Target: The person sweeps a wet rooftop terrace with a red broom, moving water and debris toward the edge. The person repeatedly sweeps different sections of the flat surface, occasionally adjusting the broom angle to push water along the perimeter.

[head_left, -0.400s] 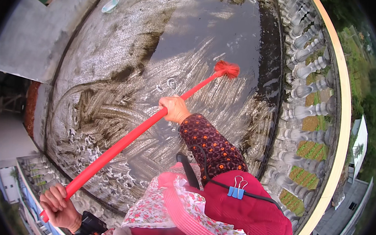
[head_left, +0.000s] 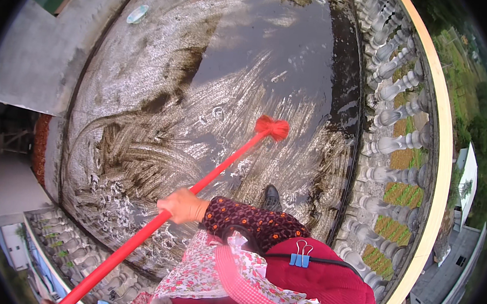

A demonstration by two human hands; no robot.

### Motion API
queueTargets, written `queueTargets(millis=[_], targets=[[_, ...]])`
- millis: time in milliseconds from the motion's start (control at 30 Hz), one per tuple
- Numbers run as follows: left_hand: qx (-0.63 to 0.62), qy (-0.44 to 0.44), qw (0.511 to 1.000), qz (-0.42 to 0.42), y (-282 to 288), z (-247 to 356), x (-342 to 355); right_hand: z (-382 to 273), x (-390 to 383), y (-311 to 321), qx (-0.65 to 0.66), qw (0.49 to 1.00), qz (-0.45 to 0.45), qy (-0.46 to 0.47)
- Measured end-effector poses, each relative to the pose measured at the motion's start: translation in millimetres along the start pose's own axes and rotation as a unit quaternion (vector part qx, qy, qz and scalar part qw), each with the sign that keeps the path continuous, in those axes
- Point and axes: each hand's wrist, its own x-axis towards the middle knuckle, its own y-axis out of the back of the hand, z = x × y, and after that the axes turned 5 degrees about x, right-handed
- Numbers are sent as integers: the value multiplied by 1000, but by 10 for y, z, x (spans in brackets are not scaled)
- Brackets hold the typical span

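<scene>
My right hand, in a dark orange-flowered sleeve, grips the middle of a long red pole. The pole's red bristled head rests on the wet, streaked concrete floor, which has dark water over much of it. Only a sliver of my left hand shows at the lower edge, closed at the pole's lower end. A dark shoe stands on the floor beyond my right sleeve. Below lie my flowered apron and red padded clothing, with a blue binder clip on a black cable.
A pale-railed balustrade with grey balusters runs along the right and lower left, with plants and buildings beyond. A grey wall and dark opening are at left. A pale oval object lies at upper left.
The brush head has moved down and toward me. Both my hands have drawn back along with the pole, the left almost out of view. A shoe has come into sight.
</scene>
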Motion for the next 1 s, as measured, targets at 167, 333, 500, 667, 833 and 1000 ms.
queueTargets(millis=[167,333,500,667,833,1000], targets=[[-151,124,948,-251,-873,-1418,-676,784,-96,1570,-215,956,73,-185],[-150,149,940,-267,-909,-1333,-398,477,-369,1604,-218,947,87,-219],[-129,103,973,-164,-362,-574,407,-220,-609,665,-109,988,-45,-96],[-283,128,906,-286,-1173,-1139,-198,279,-920,1603,-150,979,69,-123],[-92,203,907,-357,-2147,-1919,-1154,710,-1303,3072,-316,888,139,-303],[-205,208,891,-349,-1788,-1088,-341,154,-1000,2308,-182,959,135,-168]])
